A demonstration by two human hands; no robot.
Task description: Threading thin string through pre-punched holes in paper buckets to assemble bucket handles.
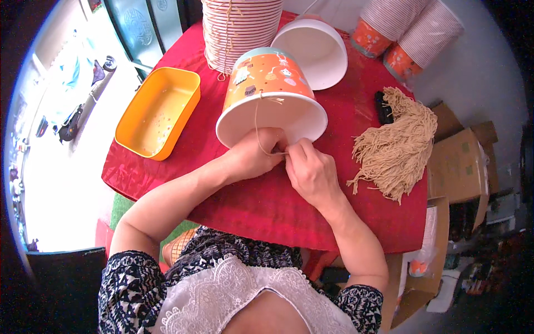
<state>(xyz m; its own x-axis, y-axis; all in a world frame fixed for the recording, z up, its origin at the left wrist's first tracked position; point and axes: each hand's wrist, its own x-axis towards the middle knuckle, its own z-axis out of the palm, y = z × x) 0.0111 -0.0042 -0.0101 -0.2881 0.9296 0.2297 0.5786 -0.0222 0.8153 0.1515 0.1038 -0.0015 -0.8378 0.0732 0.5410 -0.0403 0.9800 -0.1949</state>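
Note:
An orange paper bucket with printed figures lies tilted on the table, its white open mouth towards me. A thin beige string passes through the bucket near the upper rim and hangs in a loop across the mouth. At the lower rim my left hand is closed, its fingers curled around the string. Close beside it, the fingertips of my right hand pinch the same string. The fingers partly hide the string's end, so whether it is knotted cannot be made out.
A red cloth covers the table. On the left stands a yellow rectangular tub; on the right lies a bundle of beige strings. Behind are a tall bucket stack, a white-lined bucket and more stacks. Cardboard boxes stand right.

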